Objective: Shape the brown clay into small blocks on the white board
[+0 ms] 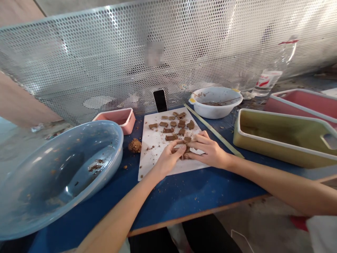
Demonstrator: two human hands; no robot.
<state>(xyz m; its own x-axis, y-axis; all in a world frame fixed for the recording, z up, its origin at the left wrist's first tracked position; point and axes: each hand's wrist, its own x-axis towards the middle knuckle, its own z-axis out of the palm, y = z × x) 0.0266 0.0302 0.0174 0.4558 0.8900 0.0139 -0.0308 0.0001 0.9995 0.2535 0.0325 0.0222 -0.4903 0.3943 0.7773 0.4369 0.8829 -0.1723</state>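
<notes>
From my end: both hands meet over the near right part of the white sheet [150, 165]. Left hand [170, 156] and right hand [209, 149] are bent around a brown piece [187, 155], which lies between them at the fingertips. Fingers cover most of it, so I cannot tell whether either hand truly grips it or only presses.

More small brown blocks [171, 137] lie beyond the hands in loose rows, with crumbs among them. I read the spacing as keeping them from touching, though a few sit close together. The sheet probably keeps them off the table [195, 191].

Pose: left forearm rises from the lower edge, thumb toward the right hand; right forearm enters flatter from the right side, back of the hand up, fingers pointing left.

Left of the sheet: a rough lump [134, 145], likely put there for easy reach, then a blue basin [119, 146] and pink tub [129, 123]. Behind: a phone [160, 101] propped upright against the mesh [105, 52], screen dark. Right: a stick [213, 130] slanting along the sheet, white bowl [213, 111], green box [276, 142], red box [302, 100], bottle [273, 75]. I judge the containers set outward to leave the hands room.
</notes>
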